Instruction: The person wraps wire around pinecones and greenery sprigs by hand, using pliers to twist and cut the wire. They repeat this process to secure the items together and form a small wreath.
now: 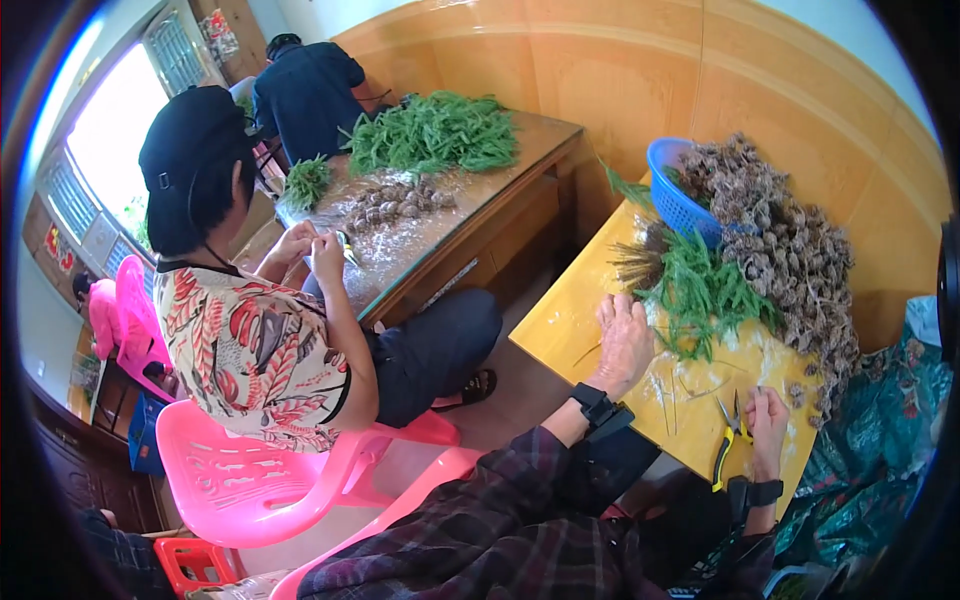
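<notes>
My left hand (624, 345) is over the yellow table, fingers bent down beside green plastic sprigs (705, 290) and a bundle of thin brown stems (640, 262). Its fingertips are hidden, so whatever they pinch cannot be made out. At the table's right side, my right hand (767, 428) has its fingers curled. Pliers (722, 462) with yellow-and-black handles stand at its left with their jaws apart; one handle runs in under the palm. Loose thin stems (672, 395) lie between my hands. Brown pine cones (800, 265) are heaped to the right.
A blue plastic basket (672, 202) stands at the table's far end, among the cones. On my left, a person (255, 330) sits on a pink chair (240, 490) at a glass-topped desk (480, 195) with greenery and cones. Green plastic sheeting (870, 450) lies right of my table.
</notes>
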`<state>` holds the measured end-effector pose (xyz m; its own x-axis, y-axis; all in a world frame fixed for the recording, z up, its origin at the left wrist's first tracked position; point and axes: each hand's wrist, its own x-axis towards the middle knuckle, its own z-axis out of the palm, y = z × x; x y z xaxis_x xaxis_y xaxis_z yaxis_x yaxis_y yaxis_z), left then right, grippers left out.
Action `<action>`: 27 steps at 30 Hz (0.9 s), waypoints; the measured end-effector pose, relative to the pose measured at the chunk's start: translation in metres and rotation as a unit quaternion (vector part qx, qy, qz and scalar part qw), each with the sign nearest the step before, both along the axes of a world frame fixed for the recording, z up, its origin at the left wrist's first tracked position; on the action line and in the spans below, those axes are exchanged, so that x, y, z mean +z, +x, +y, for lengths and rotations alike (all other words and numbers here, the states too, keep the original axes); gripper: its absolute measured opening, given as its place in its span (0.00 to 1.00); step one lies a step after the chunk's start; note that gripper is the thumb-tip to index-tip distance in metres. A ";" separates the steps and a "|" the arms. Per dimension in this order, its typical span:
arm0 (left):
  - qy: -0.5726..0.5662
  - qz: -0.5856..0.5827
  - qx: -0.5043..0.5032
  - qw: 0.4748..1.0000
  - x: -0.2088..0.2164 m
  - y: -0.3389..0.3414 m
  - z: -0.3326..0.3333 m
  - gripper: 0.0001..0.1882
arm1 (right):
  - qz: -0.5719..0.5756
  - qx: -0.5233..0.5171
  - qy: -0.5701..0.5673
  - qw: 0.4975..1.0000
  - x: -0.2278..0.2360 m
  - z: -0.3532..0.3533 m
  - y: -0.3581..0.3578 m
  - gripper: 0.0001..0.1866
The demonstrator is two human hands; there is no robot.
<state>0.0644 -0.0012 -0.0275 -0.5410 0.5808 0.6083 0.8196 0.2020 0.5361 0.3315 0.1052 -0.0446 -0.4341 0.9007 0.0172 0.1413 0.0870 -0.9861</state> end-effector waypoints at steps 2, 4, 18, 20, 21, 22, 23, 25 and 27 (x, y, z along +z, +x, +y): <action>0.011 0.001 -0.022 1.000 0.010 0.004 0.000 0.08 | 0.007 0.006 0.000 1.000 -0.003 0.002 0.000 0.08; 0.022 -0.003 -0.075 0.997 0.019 0.010 -0.002 0.06 | 0.014 0.007 -0.011 1.000 -0.008 0.006 -0.002 0.08; 0.048 -0.434 -0.473 0.766 0.024 0.088 0.000 0.04 | 0.037 0.093 0.066 0.993 0.051 -0.020 -0.009 0.11; 0.027 -0.422 -0.491 0.762 0.029 0.100 0.000 0.05 | 0.099 0.131 0.006 0.986 0.062 -0.032 -0.019 0.11; 0.008 -0.437 -0.473 0.765 0.031 0.107 0.002 0.04 | 0.121 0.142 -0.012 0.982 0.064 -0.036 -0.019 0.11; -0.011 -0.450 -0.452 0.770 0.030 0.111 0.003 0.04 | 0.115 0.121 -0.017 0.986 0.062 -0.040 -0.020 0.11; -0.019 -0.456 -0.464 0.760 0.027 0.114 0.005 0.04 | 0.151 0.097 -0.041 0.983 0.058 -0.043 -0.020 0.12; -0.031 -0.461 -0.469 0.753 0.018 0.115 0.007 0.06 | 0.184 0.066 -0.067 0.978 0.051 -0.042 -0.016 0.12; -0.040 -0.467 -0.470 0.748 0.014 0.111 0.004 0.07 | 0.164 0.036 -0.067 0.984 0.043 -0.036 -0.011 0.12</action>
<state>0.1757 0.0024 -0.0136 -0.0368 0.9860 0.1629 -0.1041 -0.1659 0.9806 0.3204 0.0688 -0.0018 -0.4873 0.8718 0.0511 -0.1883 -0.0478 -0.9810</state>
